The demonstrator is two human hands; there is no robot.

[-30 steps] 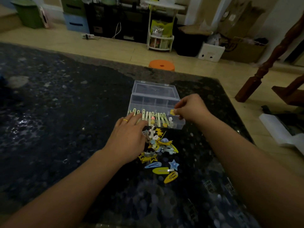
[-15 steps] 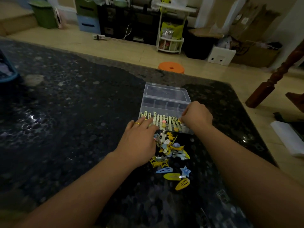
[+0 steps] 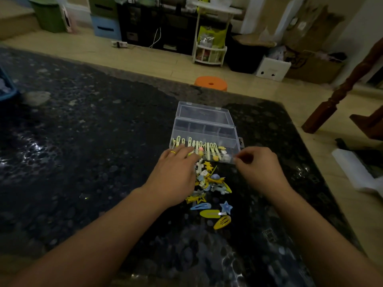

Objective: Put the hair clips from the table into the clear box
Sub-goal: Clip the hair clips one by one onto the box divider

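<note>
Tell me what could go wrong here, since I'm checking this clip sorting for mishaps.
1. The clear box sits near the table's far edge; a push from the left hand might slide it toward the floor.
2. The clips lie in a tangled pile, so lifting one could drag others away.
3. The right hand is blurred beside the box's front corner and could knock it.

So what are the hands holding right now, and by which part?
Cannot be told. The left hand lies on the hair clips; the right hand, fingers curled, is blurred.
</note>
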